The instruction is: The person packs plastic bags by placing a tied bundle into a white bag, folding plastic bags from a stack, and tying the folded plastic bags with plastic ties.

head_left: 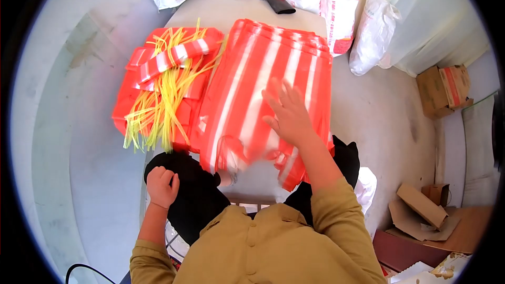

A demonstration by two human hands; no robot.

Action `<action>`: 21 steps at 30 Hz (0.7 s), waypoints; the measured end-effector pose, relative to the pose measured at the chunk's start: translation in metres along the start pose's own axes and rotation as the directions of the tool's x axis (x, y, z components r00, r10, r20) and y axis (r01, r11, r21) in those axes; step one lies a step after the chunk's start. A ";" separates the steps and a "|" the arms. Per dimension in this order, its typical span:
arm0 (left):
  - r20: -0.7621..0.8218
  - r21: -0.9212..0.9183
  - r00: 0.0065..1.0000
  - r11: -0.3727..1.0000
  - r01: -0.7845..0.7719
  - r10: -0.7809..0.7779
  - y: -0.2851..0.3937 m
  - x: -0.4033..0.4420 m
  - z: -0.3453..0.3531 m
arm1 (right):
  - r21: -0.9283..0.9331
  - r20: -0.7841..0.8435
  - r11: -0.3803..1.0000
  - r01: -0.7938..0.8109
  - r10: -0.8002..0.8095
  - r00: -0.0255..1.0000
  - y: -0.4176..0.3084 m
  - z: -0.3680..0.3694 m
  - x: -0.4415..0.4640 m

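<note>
On the worktop, the striped plastic stack lies beneath the spread, empty right hand — a brisk sweep could drag its overhanging front edge down — while the left hand curls closed, seemingly empty.

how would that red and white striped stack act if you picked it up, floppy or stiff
The striped stack is probably floppy: its near edge looks crumpled and uneven. Its thin, shiny, plastic-looking layers may slip over one another, since the far edges look slightly staggered.
</note>
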State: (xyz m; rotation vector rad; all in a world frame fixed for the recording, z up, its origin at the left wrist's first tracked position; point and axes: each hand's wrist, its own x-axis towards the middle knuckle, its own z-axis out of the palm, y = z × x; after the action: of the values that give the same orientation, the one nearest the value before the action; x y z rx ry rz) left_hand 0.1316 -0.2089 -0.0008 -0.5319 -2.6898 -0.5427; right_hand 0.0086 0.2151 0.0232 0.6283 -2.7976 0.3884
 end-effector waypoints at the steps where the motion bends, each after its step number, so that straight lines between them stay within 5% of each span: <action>1: -0.005 0.001 1.000 1.000 0.002 -0.002 -0.001 0.000 0.000 | -0.021 0.110 1.000 -0.008 0.010 0.994 0.011 0.016 0.006; 11: 0.013 -0.004 0.999 1.000 -0.030 0.030 -0.003 0.009 0.002 | -0.062 0.301 0.997 -0.043 0.060 0.952 0.015 0.000 0.029; 17: 0.026 -0.016 0.999 0.999 -0.036 0.036 0.000 0.014 0.003 | -0.034 0.037 0.995 -0.097 0.099 0.994 0.018 -0.005 0.065; 21: 0.050 -0.002 0.998 0.999 -0.033 0.033 0.000 0.014 0.002 | -0.058 0.008 0.995 -0.085 0.086 0.996 0.028 0.004 0.105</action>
State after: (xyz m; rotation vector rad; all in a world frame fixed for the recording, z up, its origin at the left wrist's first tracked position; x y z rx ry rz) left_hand 0.1186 -0.2042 0.0027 -0.5967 -2.7224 -0.5281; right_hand -0.0967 0.1986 0.0444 0.5010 -2.8412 0.3203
